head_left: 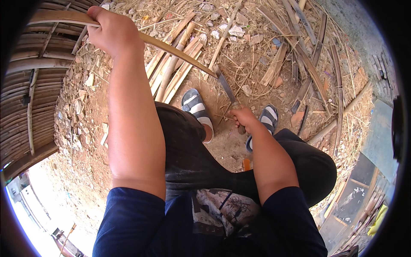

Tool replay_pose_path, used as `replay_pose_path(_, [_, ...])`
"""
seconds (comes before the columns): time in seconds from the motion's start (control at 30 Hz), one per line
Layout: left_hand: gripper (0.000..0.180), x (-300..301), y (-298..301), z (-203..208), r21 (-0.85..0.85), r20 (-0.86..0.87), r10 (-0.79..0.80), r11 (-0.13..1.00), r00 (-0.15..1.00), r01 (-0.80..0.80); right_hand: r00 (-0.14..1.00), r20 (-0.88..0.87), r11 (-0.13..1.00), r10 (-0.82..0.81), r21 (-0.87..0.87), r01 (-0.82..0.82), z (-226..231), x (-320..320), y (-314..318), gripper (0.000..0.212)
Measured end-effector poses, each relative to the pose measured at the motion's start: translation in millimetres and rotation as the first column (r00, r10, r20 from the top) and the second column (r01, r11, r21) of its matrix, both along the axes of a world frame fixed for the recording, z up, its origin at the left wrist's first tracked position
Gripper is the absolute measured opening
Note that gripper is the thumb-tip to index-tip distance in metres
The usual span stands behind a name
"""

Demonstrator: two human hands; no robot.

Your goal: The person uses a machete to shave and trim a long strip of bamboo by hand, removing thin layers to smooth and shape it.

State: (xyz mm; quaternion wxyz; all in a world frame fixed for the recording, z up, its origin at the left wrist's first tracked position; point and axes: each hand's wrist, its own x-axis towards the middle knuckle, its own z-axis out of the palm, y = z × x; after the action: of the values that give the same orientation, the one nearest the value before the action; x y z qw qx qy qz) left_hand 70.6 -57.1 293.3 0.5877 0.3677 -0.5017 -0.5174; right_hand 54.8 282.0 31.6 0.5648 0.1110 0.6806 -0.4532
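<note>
in the left hand [114,33], held with fingers curled around a long, curved, tan bamboo strip [175,52]. in the right hand [242,116], held with fingers wrapped around the brown wooden handle of a long knife with a narrow, dark metal blade [225,85]. slopes down to the right from the left hand, ending right by the blade tip; cannot tell if touching. beneath the strip, lying on the ground, seen as pale split bamboo lengths [171,70]. farther right, strewn as brown, weathered bamboo slats [308,67] among straw. between the grey, white-striped sandals [195,104], open as bare brown earth [231,147]. bounded at left, past rubble-strewn ground [85,120], by a brown slatted wall [17,115]; at upper right, by a grey concrete surface [355,25].
</note>
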Motion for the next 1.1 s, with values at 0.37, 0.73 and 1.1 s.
replay_pose_path(0.37, [0.024, -9, 14, 2, -0.021, -0.139, -0.089, 0.996, 0.986, 0.087, 0.965, -0.242, 0.995, -0.099, -0.007, 0.1, 20, -43, -22, 0.021])
replay_pose_path(0.73, [0.029, -4, 31, 21, -0.08, -0.102, -0.074, 0.995, 0.992, 0.066, 0.442, -0.855, 0.959, -0.271, -0.198, 0.204, 52, -45, -54, 0.028])
replay_pose_path(1.1, [0.026, 2, 0, -2, -0.093, -0.041, -0.094, 0.992, 0.995, 0.09, 0.433, -0.9, 0.988, -0.042, 0.027, 0.152, 23, -8, -39, 0.032])
